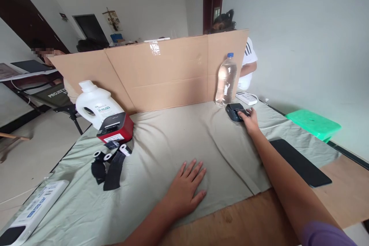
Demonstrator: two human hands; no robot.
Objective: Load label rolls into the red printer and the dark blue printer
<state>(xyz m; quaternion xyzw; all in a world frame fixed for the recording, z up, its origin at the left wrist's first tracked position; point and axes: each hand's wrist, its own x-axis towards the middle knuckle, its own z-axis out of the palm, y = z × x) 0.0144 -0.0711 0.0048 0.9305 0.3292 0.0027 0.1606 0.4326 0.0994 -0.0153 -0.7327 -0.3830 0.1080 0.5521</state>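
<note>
The small black box [233, 110] sits by the bottle [226, 80]. The right hand [250, 121] touches it; I can't tell if it grips. The left hand [188, 187] lies flat on cloth [175, 134]. Cardboard [164, 77] stands behind.

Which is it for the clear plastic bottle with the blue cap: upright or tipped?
Upright: the clear plastic bottle stands base-down on the grey-green cloth, blue cap at the top.
</note>
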